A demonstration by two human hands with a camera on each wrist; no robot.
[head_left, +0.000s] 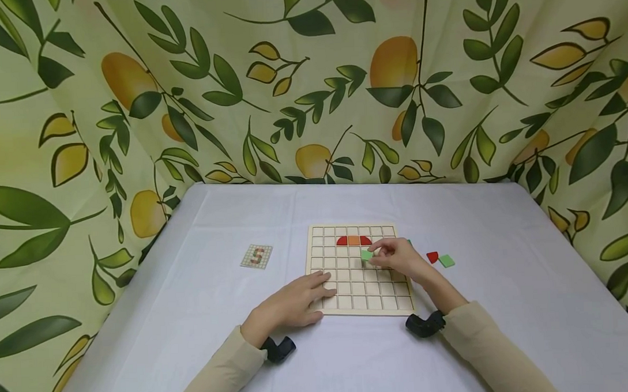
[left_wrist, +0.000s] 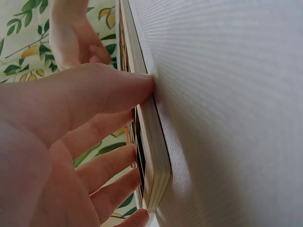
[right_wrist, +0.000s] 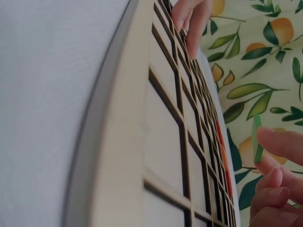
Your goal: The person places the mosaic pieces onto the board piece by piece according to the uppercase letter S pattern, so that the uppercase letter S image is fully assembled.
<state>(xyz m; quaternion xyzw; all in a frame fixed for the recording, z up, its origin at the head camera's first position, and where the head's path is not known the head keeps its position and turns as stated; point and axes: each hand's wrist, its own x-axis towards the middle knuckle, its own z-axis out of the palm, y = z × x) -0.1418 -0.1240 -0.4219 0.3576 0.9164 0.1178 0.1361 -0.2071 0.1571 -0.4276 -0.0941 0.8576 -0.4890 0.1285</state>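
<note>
A wooden grid board [head_left: 357, 288] lies on the white cloth. In its upper part sit an orange square [head_left: 353, 241] and a red rounded piece on each side of it, in one row. My right hand [head_left: 401, 256] pinches a green square tile [right_wrist: 257, 138] between thumb and fingertip, above the grid and below that row. My left hand [head_left: 295, 300] rests at the board's left front corner, fingers spread over the grid. Its thumb [left_wrist: 125, 90] touches the board's side edge in the left wrist view.
Left of the board lies a small pattern card [head_left: 256, 256] with a coloured figure on a grid. To the right are a loose red piece [head_left: 432, 257] and a green square [head_left: 446, 261]; a green sliver [head_left: 409, 241] shows behind my right hand. Patterned curtains surround the table.
</note>
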